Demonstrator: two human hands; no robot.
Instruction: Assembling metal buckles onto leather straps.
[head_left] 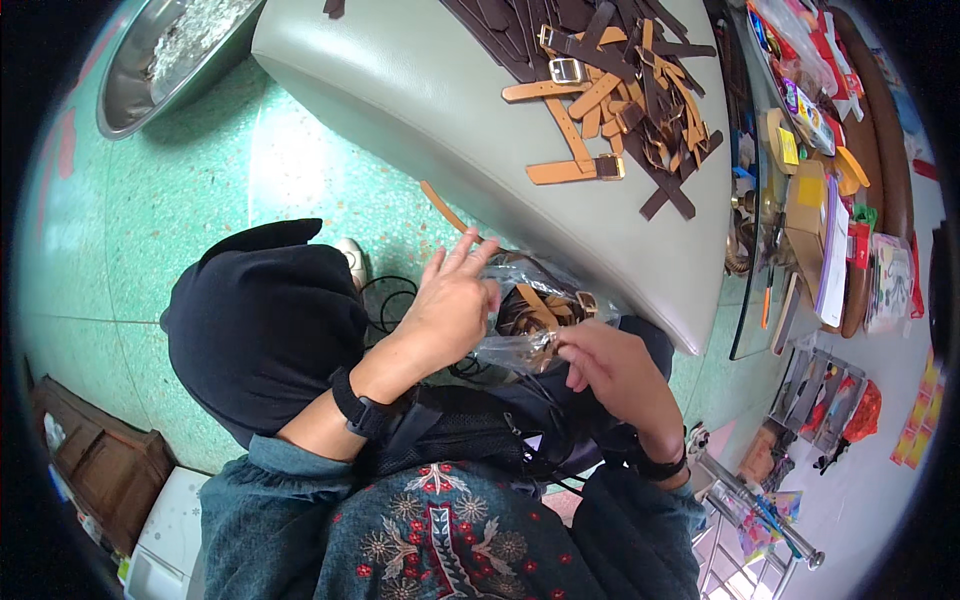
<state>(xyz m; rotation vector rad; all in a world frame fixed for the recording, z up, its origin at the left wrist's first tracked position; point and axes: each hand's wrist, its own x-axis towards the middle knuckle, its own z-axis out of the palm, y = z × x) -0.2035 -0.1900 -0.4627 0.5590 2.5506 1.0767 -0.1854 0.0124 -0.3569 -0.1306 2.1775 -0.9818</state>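
- The clear plastic bag sits between the two hands, held up in front of the person's chest, just below the near edge of the grey padded surface.
- The left hand lies on the bag's left side, its fingers spread and raised over the bag's upper left part; its grip looks loose, with the palm and thumb side against the film rather than clenched on it.
- The right hand lies at the bag's lower right; its thumb and fingertips pinch the crumpled lower edge of the bag, so this grip is closed on the plastic.
- The bag's long axis runs from lower left to upper right, from the bunched film near the right hand toward the brown strap pieces and a small metal buckle inside it.
- Both hands touch the bag; the right hand has the firmer hold, as far as I can judge.
- A loose tan strap lies just above the left fingertips; the pile of leather straps is well apart on the surface.
- Hidden: the bag's opening, the left thumb, and how many pieces lie inside; glare on the film blurs them.
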